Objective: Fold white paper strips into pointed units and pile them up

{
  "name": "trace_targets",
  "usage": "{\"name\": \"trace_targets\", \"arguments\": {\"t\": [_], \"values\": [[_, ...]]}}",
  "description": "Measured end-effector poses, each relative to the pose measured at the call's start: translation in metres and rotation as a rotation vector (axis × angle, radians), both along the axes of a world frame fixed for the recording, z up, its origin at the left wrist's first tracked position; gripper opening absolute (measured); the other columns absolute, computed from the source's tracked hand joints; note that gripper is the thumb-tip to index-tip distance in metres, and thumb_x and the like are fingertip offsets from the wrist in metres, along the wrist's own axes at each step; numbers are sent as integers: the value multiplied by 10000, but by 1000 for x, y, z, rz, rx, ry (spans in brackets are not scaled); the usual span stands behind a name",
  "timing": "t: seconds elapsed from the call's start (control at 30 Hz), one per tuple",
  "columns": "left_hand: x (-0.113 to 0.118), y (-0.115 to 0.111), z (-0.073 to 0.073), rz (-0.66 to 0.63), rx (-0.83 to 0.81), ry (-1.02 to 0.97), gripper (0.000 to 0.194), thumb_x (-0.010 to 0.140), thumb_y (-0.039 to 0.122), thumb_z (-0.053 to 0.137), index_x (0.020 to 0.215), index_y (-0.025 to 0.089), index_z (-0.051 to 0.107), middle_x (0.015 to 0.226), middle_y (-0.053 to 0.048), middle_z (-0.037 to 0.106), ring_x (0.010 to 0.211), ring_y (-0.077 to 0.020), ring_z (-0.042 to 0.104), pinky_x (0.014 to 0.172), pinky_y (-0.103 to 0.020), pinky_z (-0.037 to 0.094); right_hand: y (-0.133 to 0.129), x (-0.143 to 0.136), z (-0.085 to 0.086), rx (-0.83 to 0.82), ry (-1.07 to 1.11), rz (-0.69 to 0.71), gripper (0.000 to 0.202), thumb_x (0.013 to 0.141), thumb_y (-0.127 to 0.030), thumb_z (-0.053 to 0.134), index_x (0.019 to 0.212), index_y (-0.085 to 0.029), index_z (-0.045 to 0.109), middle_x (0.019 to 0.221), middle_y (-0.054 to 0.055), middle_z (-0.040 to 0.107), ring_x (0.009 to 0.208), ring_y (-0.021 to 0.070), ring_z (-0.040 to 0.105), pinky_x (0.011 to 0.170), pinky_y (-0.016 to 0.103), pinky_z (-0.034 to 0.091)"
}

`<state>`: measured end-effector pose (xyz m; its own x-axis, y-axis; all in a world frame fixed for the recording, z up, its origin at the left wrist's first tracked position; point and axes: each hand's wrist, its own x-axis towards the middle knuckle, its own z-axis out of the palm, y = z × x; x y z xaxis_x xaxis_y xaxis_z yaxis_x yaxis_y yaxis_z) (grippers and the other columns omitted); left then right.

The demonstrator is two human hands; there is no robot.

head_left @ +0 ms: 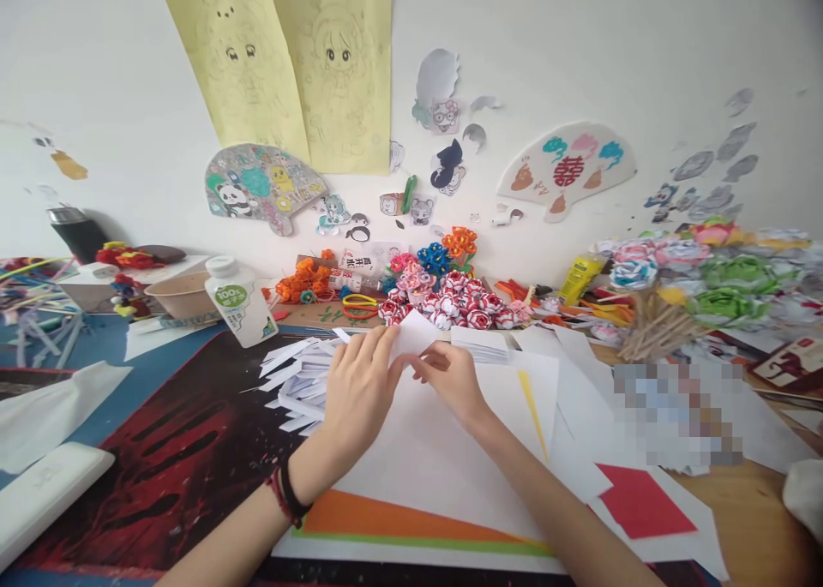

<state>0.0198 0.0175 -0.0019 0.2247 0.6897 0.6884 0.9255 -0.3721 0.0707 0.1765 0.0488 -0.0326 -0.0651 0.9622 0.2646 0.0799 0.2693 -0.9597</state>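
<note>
A small white piece of paper is held up between my two hands over the sheets on the desk. My left hand has its fingers laid together along the paper's left side, with the thumb toward the lower edge. At the paper's lower right corner, my right hand pinches with thumb and fingertips. Beneath both hands lies a large white sheet over orange and green paper. Many cut white paper strips are heaped just left of my left hand. Behind my right hand sits a stack of small white papers.
A white bottle and a paper bowl stand at the back left. Red-and-white paper flowers fill the back middle. Wooden sticks, a yellow bottle and green flowers are right. Red paper lies front right.
</note>
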Motion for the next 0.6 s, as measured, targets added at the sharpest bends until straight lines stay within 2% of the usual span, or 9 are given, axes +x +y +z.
{"name": "trace_targets", "arguments": {"t": [0.13, 0.27, 0.4, 0.5, 0.6], "values": [[3, 3, -14, -106, -142, -133, 356, 933, 327, 515, 1271, 216, 516, 1183, -85, 650, 1032, -265, 576, 829, -370, 411, -6, 1, -5, 19, 9, 154, 331, 745, -451, 719, 854, -138, 702, 633, 42, 650, 583, 184, 645, 533, 277, 503], [-2, 6, -30, -252, -303, -321, 280, 916, 335, 546, 1175, 239, 590, 1045, -59, 694, 947, -239, 608, 810, -347, 426, -9, 4, -7, 35, -48, 266, 289, 812, -431, 654, 862, -153, 716, 681, 39, 647, 589, 161, 622, 553, 278, 505], [-5, 4, -33, -315, -425, -542, 216, 902, 331, 563, 1073, 232, 650, 1002, -49, 705, 893, -213, 621, 793, -313, 446, -10, 10, -5, -14, -74, 336, 233, 818, -366, 651, 909, -159, 707, 747, 44, 663, 656, 162, 626, 620, 287, 511], [-4, 2, -30, -350, -486, -667, 230, 901, 352, 556, 1069, 239, 664, 990, -36, 706, 839, -192, 614, 754, -286, 454, -9, 15, -1, -43, -26, 257, 240, 731, -328, 746, 901, -174, 676, 824, 35, 660, 731, 163, 621, 675, 283, 508], [-2, 0, -26, -401, -592, -772, 258, 901, 382, 548, 1063, 224, 671, 967, -40, 705, 782, -176, 608, 693, -262, 463, -9, 16, 1, -92, 100, 168, 322, 691, -340, 780, 941, -191, 643, 869, 22, 638, 723, 147, 603, 643, 265, 506]]}}
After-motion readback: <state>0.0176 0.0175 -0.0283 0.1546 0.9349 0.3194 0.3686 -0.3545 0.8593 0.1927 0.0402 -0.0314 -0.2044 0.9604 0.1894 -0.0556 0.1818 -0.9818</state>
